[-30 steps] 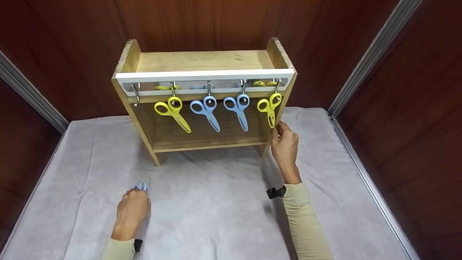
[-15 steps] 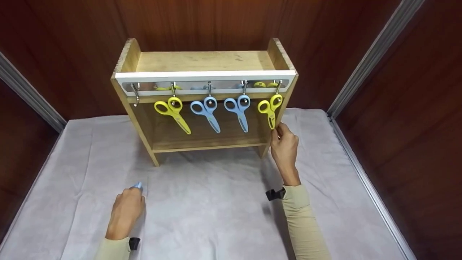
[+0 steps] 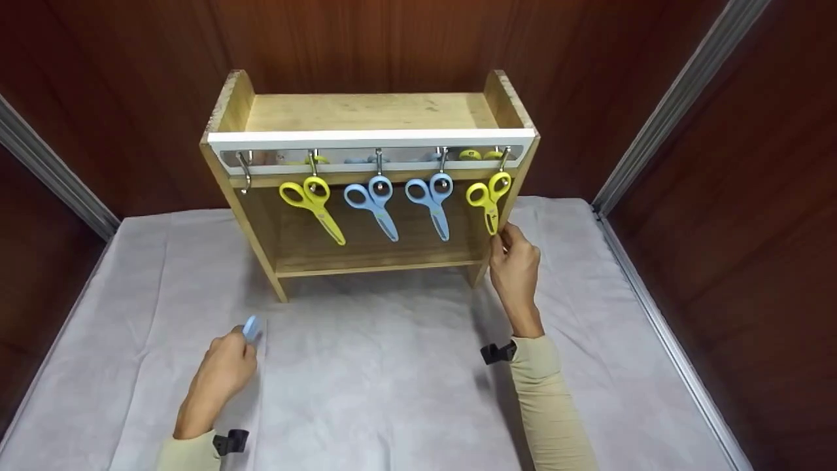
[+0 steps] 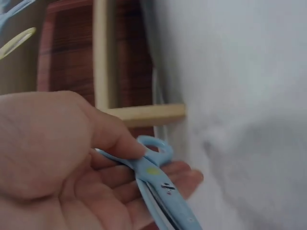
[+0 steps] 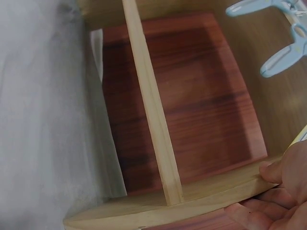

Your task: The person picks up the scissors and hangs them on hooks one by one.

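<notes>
My left hand [image 3: 222,366] holds a pair of light blue scissors [image 4: 156,175] above the cloth, left of the wooden shelf unit [image 3: 373,268]. In the left wrist view the thumb presses the scissors near the pivot against the fingers, with the handle loops towards the shelf. My right hand [image 3: 516,271] grips the shelf's right side panel [image 5: 206,206] between thumb and fingers, just below a hanging yellow pair of scissors [image 3: 491,212]. Two blue pairs, a middle one [image 3: 379,209] and one right of it [image 3: 437,206], and another yellow pair [image 3: 320,209] hang from hooks.
A white-framed rail [image 3: 373,137] with metal hooks runs across the shelf's front. Its leftmost hook [image 3: 245,176] bears no scissors. Grey cloth [image 3: 366,373] covers the surface. Dark wood panels [image 3: 418,39] with metal edge strips [image 3: 680,98] enclose the sides and back.
My left hand has moved slightly left and turned, and the blue scissors' end now points up past the fingers. My right hand has stayed on the side panel.
</notes>
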